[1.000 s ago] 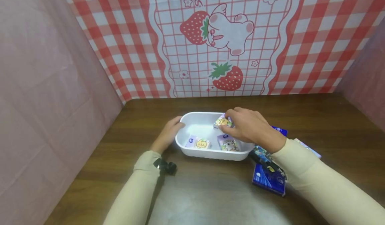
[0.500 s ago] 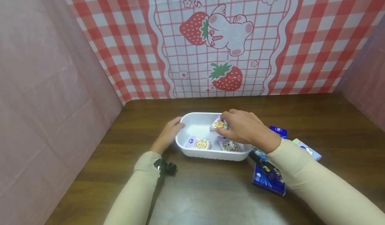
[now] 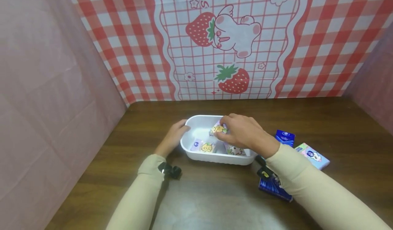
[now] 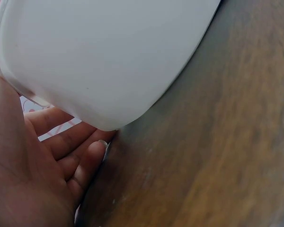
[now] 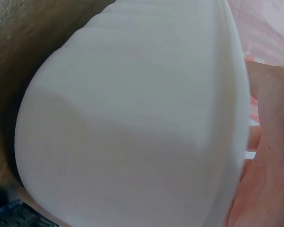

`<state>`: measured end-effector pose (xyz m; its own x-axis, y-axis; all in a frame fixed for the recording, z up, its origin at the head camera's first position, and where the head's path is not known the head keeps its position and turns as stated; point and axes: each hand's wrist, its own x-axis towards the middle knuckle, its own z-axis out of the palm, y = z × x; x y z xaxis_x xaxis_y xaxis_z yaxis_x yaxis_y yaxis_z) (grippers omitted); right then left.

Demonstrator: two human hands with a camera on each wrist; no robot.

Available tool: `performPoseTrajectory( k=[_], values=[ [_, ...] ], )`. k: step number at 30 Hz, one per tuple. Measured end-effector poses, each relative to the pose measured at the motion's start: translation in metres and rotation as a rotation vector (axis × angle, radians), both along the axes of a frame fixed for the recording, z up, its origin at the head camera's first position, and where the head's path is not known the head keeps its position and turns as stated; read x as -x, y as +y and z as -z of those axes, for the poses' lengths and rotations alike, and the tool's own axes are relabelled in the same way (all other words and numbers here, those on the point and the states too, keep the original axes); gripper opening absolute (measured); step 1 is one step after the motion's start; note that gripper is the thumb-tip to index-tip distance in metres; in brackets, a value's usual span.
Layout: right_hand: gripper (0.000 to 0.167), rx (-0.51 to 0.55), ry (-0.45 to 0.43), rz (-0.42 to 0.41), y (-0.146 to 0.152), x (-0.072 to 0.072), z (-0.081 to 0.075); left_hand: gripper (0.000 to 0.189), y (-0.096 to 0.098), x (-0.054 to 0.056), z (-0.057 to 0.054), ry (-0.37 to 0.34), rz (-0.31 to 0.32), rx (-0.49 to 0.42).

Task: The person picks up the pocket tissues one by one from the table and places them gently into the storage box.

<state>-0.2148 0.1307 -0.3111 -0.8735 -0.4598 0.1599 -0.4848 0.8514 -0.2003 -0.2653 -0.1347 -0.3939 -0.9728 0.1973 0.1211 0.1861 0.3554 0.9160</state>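
Observation:
A white oval plastic basin stands on the wooden table. My left hand grips its left end, thumb over the rim and fingers outside; in the left wrist view that hand lies against the outer wall. Inside the basin, my right hand pinches a small cartoon-printed pack, which looks like pocket tissues, near the back. Two similar packs lie along the front side, one to the left and another partly under my right hand. The basin wall hides this pack in the right wrist view.
Right of the basin lie a blue pack, a light blue cartoon pack and a dark blue pack partly covered by my right sleeve. A red checked strawberry cloth hangs behind the table.
My right hand has shifted left within the basin, carrying the pack from the back right toward the middle. The left hand stays on the rim.

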Motion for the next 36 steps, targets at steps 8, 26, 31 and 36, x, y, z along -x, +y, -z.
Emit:
performPoseTrajectory(
  k=[8, 26, 31, 36],
  values=[
    [0.055, -0.020, -0.004, -0.011, -0.004, 0.001, 0.003, 0.039, 0.000, 0.000, 0.000, -0.002, 0.001, -0.004],
    [0.058, -0.014, -0.025, 0.009, -0.012, 0.006, 0.005, 0.038, 0.001, 0.001, 0.001, 0.012, 0.008, 0.002],
    [0.057, 0.021, -0.045, -0.020, -0.015, 0.008, 0.006, 0.038, 0.000, 0.001, 0.001, 0.014, 0.005, 0.000],
    [0.057, 0.025, -0.059, -0.032, -0.019, 0.010, 0.006, 0.038, -0.001, 0.000, 0.001, 0.019, 0.008, -0.009]
  ],
)
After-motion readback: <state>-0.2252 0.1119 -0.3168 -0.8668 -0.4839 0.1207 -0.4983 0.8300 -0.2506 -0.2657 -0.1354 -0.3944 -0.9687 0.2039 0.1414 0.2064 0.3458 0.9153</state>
